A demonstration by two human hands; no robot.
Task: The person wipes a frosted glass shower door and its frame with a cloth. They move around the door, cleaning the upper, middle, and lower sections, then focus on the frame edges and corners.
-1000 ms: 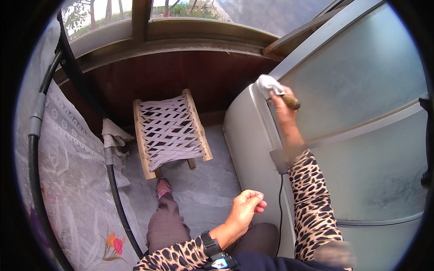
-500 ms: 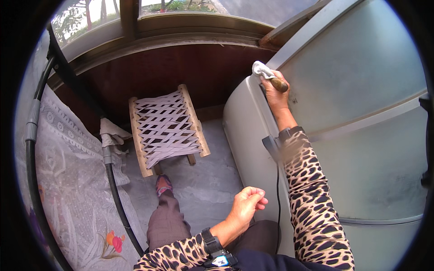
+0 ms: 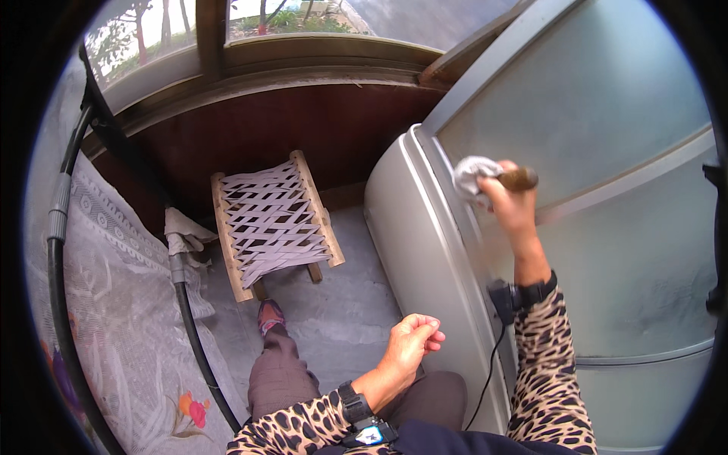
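Apparently, wiping is under way but unfinished: your left hand (image 3: 409, 343) is loosely curled, nothing visible in it, beside the pale casing (image 3: 421, 258). Farther right, the white cloth (image 3: 472, 179) is by the frosted panel's (image 3: 591, 121) left edge, contact unclear, your right hand (image 3: 513, 203) gripping it with a brown handle (image 3: 520, 179); dark smudges (image 3: 686, 296) beyond seem left to clean.
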